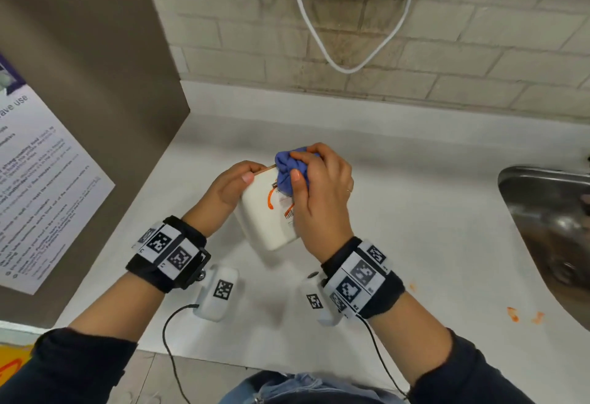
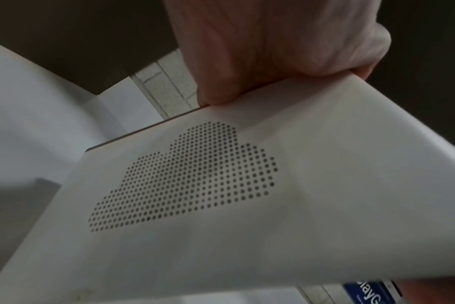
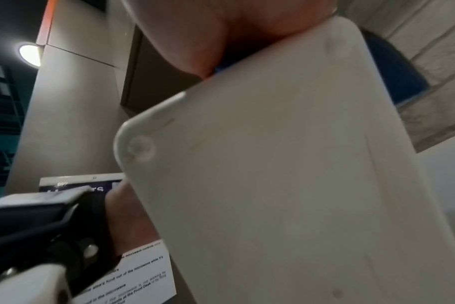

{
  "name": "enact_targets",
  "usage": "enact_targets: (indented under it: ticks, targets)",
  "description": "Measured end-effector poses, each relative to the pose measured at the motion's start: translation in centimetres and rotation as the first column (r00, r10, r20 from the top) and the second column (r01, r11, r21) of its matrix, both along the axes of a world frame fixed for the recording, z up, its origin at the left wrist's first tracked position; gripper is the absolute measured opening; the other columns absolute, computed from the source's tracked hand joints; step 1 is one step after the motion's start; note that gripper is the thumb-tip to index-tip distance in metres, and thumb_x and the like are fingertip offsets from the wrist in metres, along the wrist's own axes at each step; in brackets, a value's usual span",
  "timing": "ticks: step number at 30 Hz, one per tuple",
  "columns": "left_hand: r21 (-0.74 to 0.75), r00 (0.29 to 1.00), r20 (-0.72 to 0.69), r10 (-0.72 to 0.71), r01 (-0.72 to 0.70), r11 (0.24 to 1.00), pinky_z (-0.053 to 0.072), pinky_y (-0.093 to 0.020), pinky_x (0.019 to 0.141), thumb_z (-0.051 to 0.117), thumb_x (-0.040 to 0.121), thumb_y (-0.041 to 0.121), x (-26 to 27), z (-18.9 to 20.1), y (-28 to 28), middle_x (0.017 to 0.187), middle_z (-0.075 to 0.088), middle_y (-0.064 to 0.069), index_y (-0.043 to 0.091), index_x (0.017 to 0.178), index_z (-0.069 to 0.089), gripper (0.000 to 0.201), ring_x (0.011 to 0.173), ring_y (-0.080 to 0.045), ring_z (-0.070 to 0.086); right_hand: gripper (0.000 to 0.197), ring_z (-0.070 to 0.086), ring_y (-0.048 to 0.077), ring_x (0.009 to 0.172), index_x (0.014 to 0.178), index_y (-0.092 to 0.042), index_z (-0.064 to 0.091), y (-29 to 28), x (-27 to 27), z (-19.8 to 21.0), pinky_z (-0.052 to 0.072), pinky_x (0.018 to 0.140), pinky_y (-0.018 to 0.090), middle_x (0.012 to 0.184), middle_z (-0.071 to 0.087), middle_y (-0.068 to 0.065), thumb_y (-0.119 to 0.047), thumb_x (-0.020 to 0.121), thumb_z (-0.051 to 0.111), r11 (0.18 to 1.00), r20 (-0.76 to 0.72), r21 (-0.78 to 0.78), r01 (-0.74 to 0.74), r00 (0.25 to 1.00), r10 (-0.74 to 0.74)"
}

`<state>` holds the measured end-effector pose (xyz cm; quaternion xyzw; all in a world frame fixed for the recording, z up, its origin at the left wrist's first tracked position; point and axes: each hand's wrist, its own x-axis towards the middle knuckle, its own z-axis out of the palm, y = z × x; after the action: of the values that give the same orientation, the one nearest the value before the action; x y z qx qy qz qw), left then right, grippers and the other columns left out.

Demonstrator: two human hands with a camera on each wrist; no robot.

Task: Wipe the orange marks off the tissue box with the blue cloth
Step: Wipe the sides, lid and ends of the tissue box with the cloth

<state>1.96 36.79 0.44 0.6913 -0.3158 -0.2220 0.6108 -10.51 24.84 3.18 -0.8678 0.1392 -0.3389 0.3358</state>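
Observation:
A white tissue box (image 1: 268, 221) stands tilted on the counter in the head view, with an orange mark (image 1: 270, 197) and a barcode label on its upper face. My left hand (image 1: 234, 185) grips its far left edge. My right hand (image 1: 314, 180) holds a bunched blue cloth (image 1: 289, 169) and presses it on the box's top right part. The left wrist view shows the box's side (image 2: 247, 205) with a dotted cloud pattern, my left fingers (image 2: 273, 51) curled over its edge. In the right wrist view the box's underside (image 3: 286, 185) fills the frame, with the cloth (image 3: 392, 67) behind it.
A steel sink (image 1: 549, 221) lies at the right. Orange smears (image 1: 523, 316) dot the white counter (image 1: 415, 244) near it. A brown panel with a printed notice (image 1: 35, 186) stands at the left. A white cable (image 1: 335, 62) hangs on the tiled wall behind.

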Motion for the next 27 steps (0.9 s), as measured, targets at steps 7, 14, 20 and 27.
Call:
enact_targets:
  ticks: [7, 14, 20, 27]
  targets:
    - [0.11, 0.998, -0.042, -0.057, 0.061, 0.992, 0.043, -0.04, 0.08, 0.047, 0.072, 0.057, 2.6, -0.9, 0.3, 0.089, 0.071, 0.009, 0.036, 0.09, 0.067, 0.034, 0.085, -0.01, 0.063, 0.036, 0.037, 0.02, 0.103, 0.103, -0.02, 0.064, 0.2, 0.7, 1.3, 0.027, 0.088, 0.034, 0.116, 0.056, 0.002, -0.031, 0.092, 0.032, 0.995, -0.037, -0.08, -0.059, 0.998, 0.056]
    - [0.104, 0.999, -0.001, -0.038, 0.038, 0.994, 0.043, -0.016, 0.091, 0.041, 0.08, 0.05, 2.0, 0.0, 0.9, 0.107, 0.06, 0.007, 0.03, 0.1, 0.059, 0.033, 0.092, 0.004, 0.054, 0.022, 0.042, 0.023, 0.098, 0.093, -0.022, 0.064, 1.5, 0.0, 1.5, 0.029, 0.08, 0.038, 0.109, 0.058, -0.001, -0.034, 0.085, 0.048, 0.907, -0.18, -0.263, -0.328, 0.94, 0.288]
    - [0.053, 0.996, -0.012, -0.09, 0.09, 0.995, 0.043, -0.024, 0.076, 0.046, 0.074, 0.054, 2.0, 0.3, 0.7, 0.089, 0.069, 0.011, 0.033, 0.092, 0.066, 0.035, 0.083, -0.006, 0.059, 0.004, 0.05, 0.024, 0.098, 0.067, -0.019, 0.064, -1.6, -1.9, 1.1, 0.033, 0.085, 0.041, 0.098, 0.061, -0.001, -0.019, 0.066, 0.06, 0.848, -0.147, -0.265, -0.459, 0.889, 0.435]
    - [0.036, 0.997, 0.0, -0.079, 0.079, 0.996, 0.042, -0.014, 0.07, 0.041, 0.074, 0.052, 1.4, 0.5, 0.7, 0.092, 0.07, 0.012, 0.027, 0.098, 0.063, 0.041, 0.084, -0.003, 0.06, 0.01, 0.048, 0.024, 0.091, 0.061, -0.005, 0.055, -5.5, -1.8, -0.1, 0.041, 0.079, 0.031, 0.096, 0.043, 0.0, -0.001, 0.064, 0.046, 0.935, 0.002, 0.073, -0.347, 0.938, 0.348]
